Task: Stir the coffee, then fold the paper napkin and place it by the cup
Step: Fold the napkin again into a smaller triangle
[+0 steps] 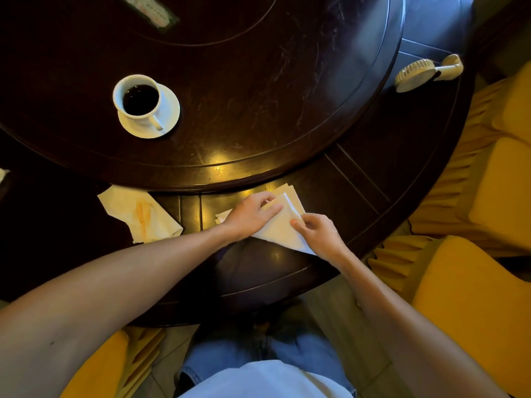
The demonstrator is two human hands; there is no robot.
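A white cup [137,96] of dark coffee stands on a white saucer [169,110] on the raised inner disc of the dark round table [258,96], at the left. A pale paper napkin [283,228], partly folded into a triangle, lies on the table's outer ring near me. My left hand [250,215] presses flat on its left part, fingers pointing right. My right hand [316,234] pinches the napkin's right edge between thumb and fingers. No spoon is visible.
A crumpled, orange-stained napkin [140,215] lies on the ring to the left. A small cream hand fan [425,71] rests at the table's far right edge. Yellow-covered chairs [474,297] stand at the right and below left.
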